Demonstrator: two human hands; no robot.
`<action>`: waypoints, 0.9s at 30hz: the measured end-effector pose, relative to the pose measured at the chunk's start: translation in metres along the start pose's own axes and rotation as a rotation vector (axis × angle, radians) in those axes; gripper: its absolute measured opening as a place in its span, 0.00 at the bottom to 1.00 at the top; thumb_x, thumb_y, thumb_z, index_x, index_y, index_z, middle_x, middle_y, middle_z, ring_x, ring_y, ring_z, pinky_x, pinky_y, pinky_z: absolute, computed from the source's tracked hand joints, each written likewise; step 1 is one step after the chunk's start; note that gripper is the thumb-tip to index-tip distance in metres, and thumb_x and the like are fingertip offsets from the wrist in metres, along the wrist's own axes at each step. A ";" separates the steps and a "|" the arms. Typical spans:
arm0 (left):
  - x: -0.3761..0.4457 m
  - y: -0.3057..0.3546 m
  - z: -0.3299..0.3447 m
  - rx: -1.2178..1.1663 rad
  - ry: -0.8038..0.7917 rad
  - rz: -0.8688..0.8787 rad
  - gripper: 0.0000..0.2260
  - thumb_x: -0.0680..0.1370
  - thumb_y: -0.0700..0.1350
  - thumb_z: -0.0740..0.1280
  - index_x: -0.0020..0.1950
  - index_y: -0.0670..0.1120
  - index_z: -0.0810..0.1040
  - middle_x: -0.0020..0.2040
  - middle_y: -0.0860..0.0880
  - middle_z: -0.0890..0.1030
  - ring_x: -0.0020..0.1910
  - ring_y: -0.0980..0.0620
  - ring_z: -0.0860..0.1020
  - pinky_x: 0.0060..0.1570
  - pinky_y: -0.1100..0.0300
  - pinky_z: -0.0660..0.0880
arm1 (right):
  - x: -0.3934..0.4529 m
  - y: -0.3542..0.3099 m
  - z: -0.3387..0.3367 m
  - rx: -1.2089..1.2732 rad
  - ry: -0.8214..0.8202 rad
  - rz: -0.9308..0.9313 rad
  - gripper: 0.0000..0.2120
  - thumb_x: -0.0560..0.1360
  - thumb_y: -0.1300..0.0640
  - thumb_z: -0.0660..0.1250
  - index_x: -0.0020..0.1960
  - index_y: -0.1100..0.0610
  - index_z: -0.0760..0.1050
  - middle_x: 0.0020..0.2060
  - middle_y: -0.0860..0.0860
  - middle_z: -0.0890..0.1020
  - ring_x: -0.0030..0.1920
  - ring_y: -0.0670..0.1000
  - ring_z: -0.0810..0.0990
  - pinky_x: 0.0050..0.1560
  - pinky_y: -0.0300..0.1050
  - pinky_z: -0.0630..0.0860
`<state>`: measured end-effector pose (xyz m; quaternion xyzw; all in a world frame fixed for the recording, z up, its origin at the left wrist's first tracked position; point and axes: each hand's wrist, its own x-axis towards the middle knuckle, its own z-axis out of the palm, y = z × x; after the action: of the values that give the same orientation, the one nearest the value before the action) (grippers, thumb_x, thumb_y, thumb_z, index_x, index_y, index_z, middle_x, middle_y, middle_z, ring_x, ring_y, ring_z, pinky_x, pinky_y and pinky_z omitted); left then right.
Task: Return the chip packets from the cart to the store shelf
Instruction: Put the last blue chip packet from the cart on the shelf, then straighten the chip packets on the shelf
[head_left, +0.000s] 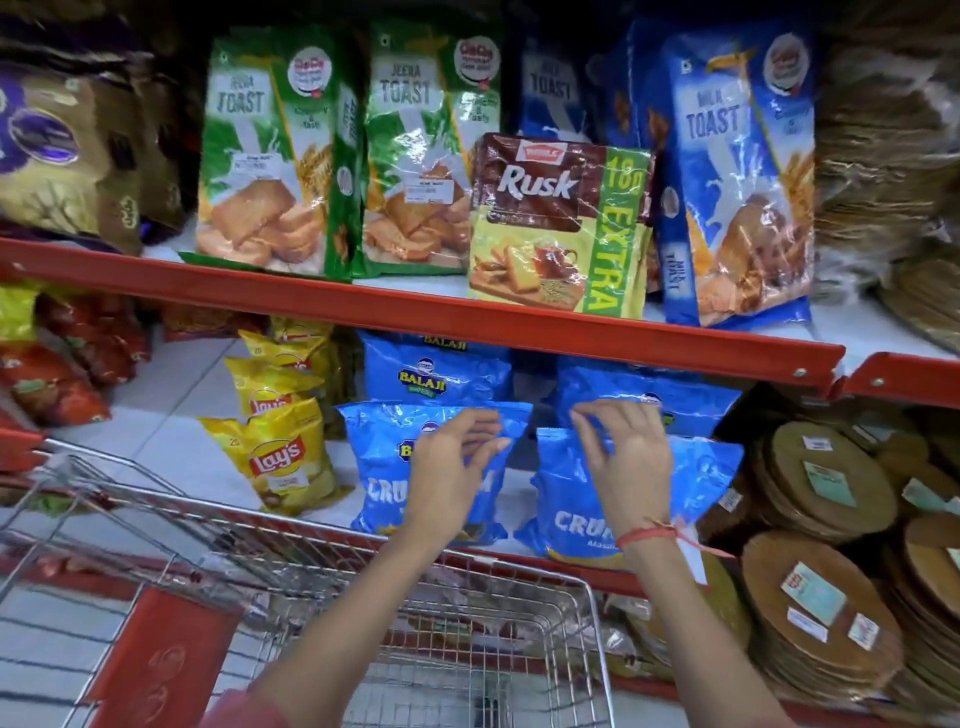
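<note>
Two blue Balaji chip packets stand upright at the front of the lower shelf (171, 415): the left packet (376, 467) and the right packet (561, 499). My left hand (457, 462) lies against the left packet's face, fingers spread. Over the top of the right packet, my right hand (628, 462) has its fingers curled and apart, touching the packet. Neither hand clearly grips anything. Two more blue Balaji packets (436, 374) stand behind them. The wire cart (519, 577) is right below my arms, and I see no chip packet in the part that shows.
Yellow Lay's packets (280, 457) stand left of the blue ones, red packets (52, 384) further left. The red edge (415, 306) of the upper shelf overhangs, carrying toast and rusk packs (561, 223). Stacks of round flat discs (826, 478) fill the right. The cart's red seat flap (156, 660) is lower left.
</note>
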<state>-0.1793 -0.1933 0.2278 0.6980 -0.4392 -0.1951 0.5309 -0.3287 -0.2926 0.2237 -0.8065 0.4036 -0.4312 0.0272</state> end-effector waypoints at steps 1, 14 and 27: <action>-0.001 -0.005 -0.016 -0.009 0.032 -0.002 0.08 0.72 0.40 0.71 0.51 0.44 0.79 0.43 0.51 0.82 0.40 0.67 0.79 0.47 0.70 0.78 | 0.001 -0.017 0.008 0.047 -0.023 -0.043 0.04 0.72 0.58 0.69 0.44 0.57 0.82 0.40 0.53 0.84 0.42 0.56 0.78 0.49 0.39 0.69; 0.043 -0.113 -0.250 0.882 0.057 -0.197 0.17 0.72 0.37 0.69 0.61 0.41 0.76 0.59 0.36 0.79 0.57 0.37 0.78 0.56 0.47 0.74 | 0.053 -0.217 0.155 -0.147 -0.853 -0.315 0.14 0.76 0.59 0.63 0.60 0.61 0.76 0.55 0.62 0.80 0.59 0.62 0.76 0.56 0.55 0.76; 0.105 -0.151 -0.296 0.894 -0.186 -0.171 0.08 0.72 0.44 0.70 0.49 0.45 0.83 0.48 0.38 0.85 0.49 0.39 0.81 0.50 0.49 0.78 | 0.052 -0.249 0.196 -0.155 -0.978 -0.161 0.15 0.73 0.58 0.70 0.59 0.61 0.77 0.56 0.65 0.79 0.58 0.66 0.78 0.56 0.57 0.77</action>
<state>0.1575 -0.1031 0.2174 0.8715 -0.4671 -0.0914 0.1183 -0.0165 -0.2197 0.2335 -0.9424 0.3109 0.0280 0.1199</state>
